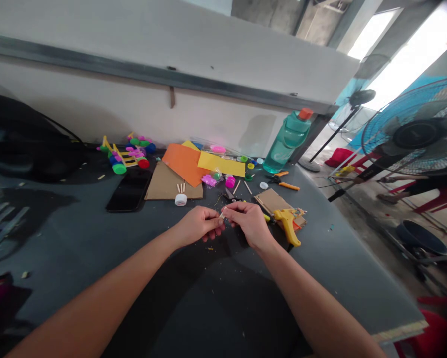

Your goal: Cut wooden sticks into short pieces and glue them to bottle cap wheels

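My left hand (199, 223) and my right hand (249, 223) meet over the dark table, fingertips pinched together. Between them are small pale wooden sticks (222, 216), mostly hidden by the fingers. Just beyond my left hand is a white bottle cap (180, 200), with several short sticks (180, 188) beside it on a piece of brown cardboard (158, 184). Scissors (230, 195) lie behind my right hand, partly covered by it. To its right, a yellow glue gun (288, 224) rests on a smaller cardboard piece (272, 200).
Orange paper (188, 164), yellow paper (223, 164) and coloured caps lie toward the wall. A teal bottle (287, 141) stands at the back right near orange-handled pliers (285, 183). A phone (128, 191) and small toy vehicles (124, 156) sit left. A fan (413, 132) stands beyond the table.
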A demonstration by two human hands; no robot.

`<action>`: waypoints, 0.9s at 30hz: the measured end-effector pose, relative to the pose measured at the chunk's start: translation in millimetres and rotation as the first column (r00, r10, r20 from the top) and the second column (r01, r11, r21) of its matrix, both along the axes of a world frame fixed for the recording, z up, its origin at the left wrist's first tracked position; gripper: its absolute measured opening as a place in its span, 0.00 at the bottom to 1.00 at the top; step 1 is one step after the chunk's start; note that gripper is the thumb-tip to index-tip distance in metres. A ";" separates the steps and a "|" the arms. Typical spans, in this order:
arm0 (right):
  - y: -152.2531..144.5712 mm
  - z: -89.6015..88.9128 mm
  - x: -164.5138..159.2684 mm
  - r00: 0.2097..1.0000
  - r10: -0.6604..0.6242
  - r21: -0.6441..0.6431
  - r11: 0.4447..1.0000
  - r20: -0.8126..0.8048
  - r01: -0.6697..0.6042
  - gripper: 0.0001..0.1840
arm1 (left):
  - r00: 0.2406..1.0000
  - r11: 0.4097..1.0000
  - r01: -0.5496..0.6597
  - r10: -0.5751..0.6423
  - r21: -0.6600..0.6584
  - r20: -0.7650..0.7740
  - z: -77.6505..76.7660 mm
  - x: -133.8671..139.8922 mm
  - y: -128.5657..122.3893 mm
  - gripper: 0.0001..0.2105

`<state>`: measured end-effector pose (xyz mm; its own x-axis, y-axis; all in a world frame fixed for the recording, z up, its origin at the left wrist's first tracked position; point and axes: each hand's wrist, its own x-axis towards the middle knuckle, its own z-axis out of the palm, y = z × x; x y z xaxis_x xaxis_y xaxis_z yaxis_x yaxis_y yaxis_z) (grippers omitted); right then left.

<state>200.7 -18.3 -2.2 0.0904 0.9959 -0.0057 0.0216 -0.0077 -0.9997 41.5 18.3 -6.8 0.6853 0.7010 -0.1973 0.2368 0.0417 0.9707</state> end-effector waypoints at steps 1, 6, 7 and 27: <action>0.1 -0.7 -0.6 1.000 -0.014 0.010 1.000 -0.004 0.014 0.08 | 1.000 1.000 -0.005 0.005 0.010 0.020 -0.3 1.2 -0.7 0.13; 1.2 -7.0 -9.1 0.985 -0.099 0.019 0.995 -0.143 0.103 0.08 | 0.979 0.986 -0.149 0.135 0.080 0.153 -6.1 11.6 -8.2 0.16; 1.4 -8.6 -11.7 0.978 -0.122 0.016 0.992 -0.170 0.127 0.08 | 0.973 0.974 -0.197 0.180 0.111 0.143 -7.7 13.2 -9.8 0.17; -2.7 -16.0 -20.5 0.916 -0.186 -0.031 0.982 -0.355 0.187 0.06 | 0.978 0.856 -0.177 0.207 0.487 -0.010 -5.0 6.0 -11.3 0.18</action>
<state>180.2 -21.1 -18.2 0.2669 0.9613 -0.0682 -0.3356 0.0264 -0.9416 47.5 6.9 -11.9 0.5250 0.8355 0.1620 0.3305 -0.3756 0.8659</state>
